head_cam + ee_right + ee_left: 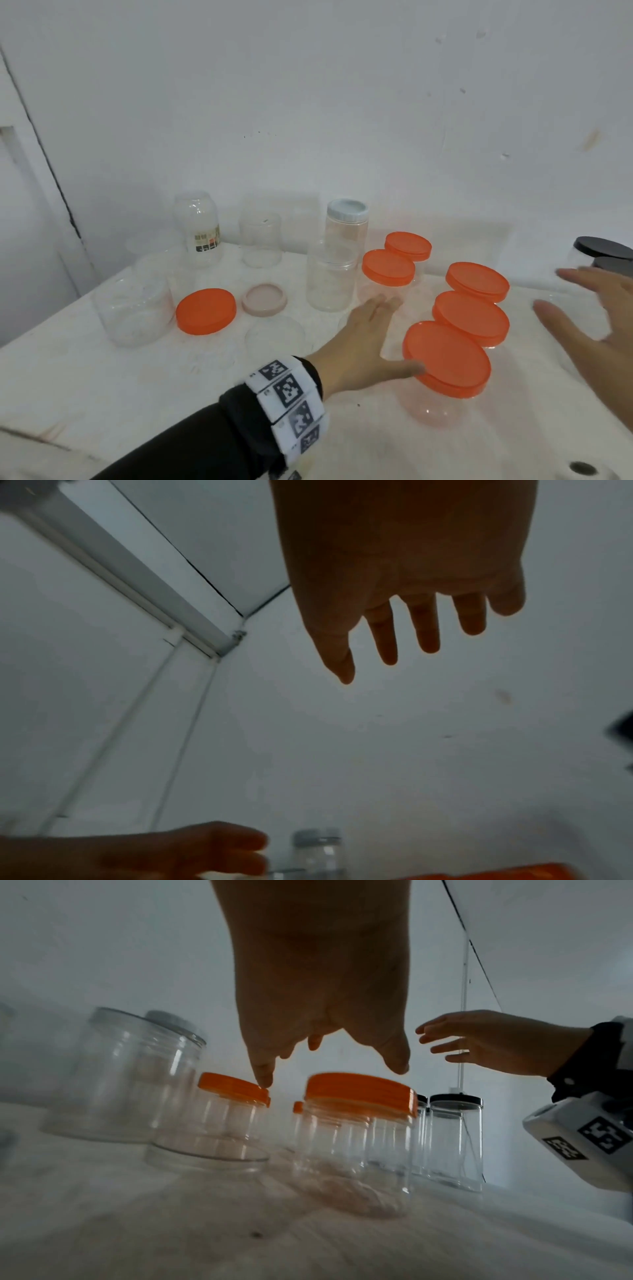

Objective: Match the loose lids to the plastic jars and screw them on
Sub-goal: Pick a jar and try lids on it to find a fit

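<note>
Nearest, at the bottom of the head view, the left hand reaches in from the lower left, fingers straight and loosely spread, holding nothing. Its thumb lies just beside the rim of the front capped jar, at lower centre; whether it touches I cannot tell. At the right edge the right hand hovers with fingers splayed, also empty and blurred. Both look poised to pick something, not to grip.

Behind the front jar, four more orange-capped jars run up toward centre right, grouped together, probably set aside as finished. At far right stand two black-lidded jars, partly cut off by the frame.

The work left lies in the left half. A loose orange lid sits flat on the table at centre left, just beside a wide open jar that it seems to suit. Right of it lies a pale pink lid, top down, and nearer the viewer a clear lid, hard to make out.

Farther back, an open jar stands in front of a tall white-capped jar. At the wall are a labelled jar and another clear jar, both apparently uncapped.
</note>
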A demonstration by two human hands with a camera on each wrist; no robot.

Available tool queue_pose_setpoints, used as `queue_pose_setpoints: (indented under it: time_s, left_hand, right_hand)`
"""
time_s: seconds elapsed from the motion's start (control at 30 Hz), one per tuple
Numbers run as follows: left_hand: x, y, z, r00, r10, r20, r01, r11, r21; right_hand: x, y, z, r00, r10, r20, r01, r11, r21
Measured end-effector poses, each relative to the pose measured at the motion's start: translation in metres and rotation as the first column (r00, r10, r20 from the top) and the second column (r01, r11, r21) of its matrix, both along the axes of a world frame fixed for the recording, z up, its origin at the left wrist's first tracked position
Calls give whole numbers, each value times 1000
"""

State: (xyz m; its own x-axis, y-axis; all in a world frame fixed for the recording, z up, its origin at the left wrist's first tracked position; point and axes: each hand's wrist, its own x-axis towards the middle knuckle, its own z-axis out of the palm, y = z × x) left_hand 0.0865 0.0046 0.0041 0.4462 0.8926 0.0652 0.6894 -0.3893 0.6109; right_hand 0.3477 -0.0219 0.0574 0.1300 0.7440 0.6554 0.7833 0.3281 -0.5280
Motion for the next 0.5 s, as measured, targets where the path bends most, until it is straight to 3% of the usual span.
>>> queue_pose_setpoints:
  time_s: [0.13, 0.23, 0.37, 0.5]
  left_hand:
    - [-81, 7, 17, 988, 120, -99, -103, 982, 158]
    - [-145, 10, 25, 956, 240, -171, -206, 959, 195]
    - [-232, 12, 29, 882, 389, -267, -348, 918, 188]
    - [-298, 12, 26, 797, 488, -355, -448, 873, 196]
  right_hand:
    - [-88, -5, 12, 972, 227, -60, -230, 973, -38]
    - [-136, 10, 0, 948, 318, 3, -315, 941, -120]
    - [-173, 49, -25, 959, 278, 61, -229, 882, -412]
    - [-186, 86, -48, 979, 152, 132, -15, 709, -705]
